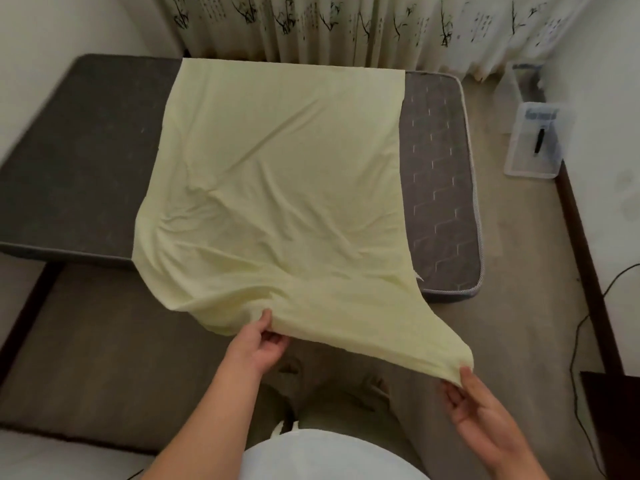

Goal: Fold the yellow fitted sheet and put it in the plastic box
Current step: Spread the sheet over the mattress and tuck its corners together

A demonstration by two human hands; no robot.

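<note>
**Pinching the near edge of the sheet**

Standing closest to the camera in a white top (332, 459), reaching both arms forward. Gripping the near hem with the left hand (258, 342), thumb on top and fingers curled underneath the cloth. Pinching the drawn-out near right corner with the right hand (476, 405), fingertips closed on the fabric, palm turned up. Lying spread across the dark mattress (440, 188), the yellow fitted sheet (280, 168), far edge straight, near part wrinkled and lifting off the mattress edge toward the hands. Sitting well apart on the floor at the right wall, the clear plastic box (535, 140), near the patterned curtain (346, 26).
</note>
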